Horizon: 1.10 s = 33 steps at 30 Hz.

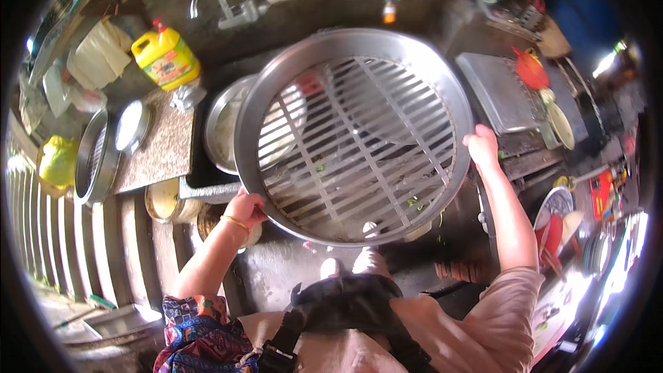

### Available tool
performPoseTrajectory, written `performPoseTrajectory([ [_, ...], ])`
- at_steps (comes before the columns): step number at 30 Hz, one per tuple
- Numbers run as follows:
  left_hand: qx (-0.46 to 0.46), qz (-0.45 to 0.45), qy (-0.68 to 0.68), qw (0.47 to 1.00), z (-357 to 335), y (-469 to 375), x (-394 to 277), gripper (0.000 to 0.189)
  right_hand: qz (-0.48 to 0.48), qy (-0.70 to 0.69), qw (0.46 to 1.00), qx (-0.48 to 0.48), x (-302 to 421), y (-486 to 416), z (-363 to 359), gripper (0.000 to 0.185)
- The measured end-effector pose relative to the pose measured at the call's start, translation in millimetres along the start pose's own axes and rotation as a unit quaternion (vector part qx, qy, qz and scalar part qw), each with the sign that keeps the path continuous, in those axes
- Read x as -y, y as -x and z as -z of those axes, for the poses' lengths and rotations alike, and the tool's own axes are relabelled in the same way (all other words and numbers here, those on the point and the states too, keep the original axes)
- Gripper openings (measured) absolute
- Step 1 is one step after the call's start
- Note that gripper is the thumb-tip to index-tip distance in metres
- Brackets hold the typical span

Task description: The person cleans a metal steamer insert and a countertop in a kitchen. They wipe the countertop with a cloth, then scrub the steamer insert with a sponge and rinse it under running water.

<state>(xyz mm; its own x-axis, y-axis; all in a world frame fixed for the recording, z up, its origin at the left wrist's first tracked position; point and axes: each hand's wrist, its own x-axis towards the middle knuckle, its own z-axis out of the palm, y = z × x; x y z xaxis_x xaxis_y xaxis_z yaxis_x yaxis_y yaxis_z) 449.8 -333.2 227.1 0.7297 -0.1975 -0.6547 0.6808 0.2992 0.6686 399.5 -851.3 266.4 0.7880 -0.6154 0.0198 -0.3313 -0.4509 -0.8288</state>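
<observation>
Both hands hold a large round metal steamer tray [357, 166] with a slatted bottom, out in front of me. My left hand [246, 208] grips its rim at the lower left, a yellow bracelet [235, 223] on the wrist. At the right side of the rim is my right hand [481, 147], its fingers curled against the wall. Through the slats I see parts of the sink area and floor, with a few green leaf bits. A metal basin [221, 124] stands in the dark sink [199, 166], partly hidden behind the tray.
A faucet [230, 10] projects from the back wall near a yellow detergent jug [168, 59]. Another slatted steamer tray [96, 158] leans left of the stone counter [158, 147]. To the right lie a flat metal lid [500, 90] and a red ladle-like utensil [532, 71].
</observation>
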Motion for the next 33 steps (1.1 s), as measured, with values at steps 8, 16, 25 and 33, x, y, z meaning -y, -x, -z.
performPoseTrajectory([
  [8, -0.088, -0.053, 0.121, 0.987, 5.2, -20.5, -13.8, 0.061, 0.044, 0.076, 0.991, 0.099, 62.5, -104.3, -110.1, 0.017],
  [16, -0.162, -0.089, 0.142, 0.972, 20.6, -11.1, -38.7, 0.055, 0.075, 0.073, 0.978, 0.183, 94.0, -144.3, -204.1, 0.020],
  [25, -0.236, -0.166, 0.011, 0.957, 92.4, 7.1, -100.1, 0.054, 0.061, -0.016, 0.976, 0.210, 87.6, -93.4, -296.9, 0.020],
  [33, -0.176, -0.142, 0.020, 0.974, 127.8, -81.1, -90.6, 0.050, 0.017, -0.081, 0.984, 0.157, 92.9, -96.1, -285.3, 0.010],
])
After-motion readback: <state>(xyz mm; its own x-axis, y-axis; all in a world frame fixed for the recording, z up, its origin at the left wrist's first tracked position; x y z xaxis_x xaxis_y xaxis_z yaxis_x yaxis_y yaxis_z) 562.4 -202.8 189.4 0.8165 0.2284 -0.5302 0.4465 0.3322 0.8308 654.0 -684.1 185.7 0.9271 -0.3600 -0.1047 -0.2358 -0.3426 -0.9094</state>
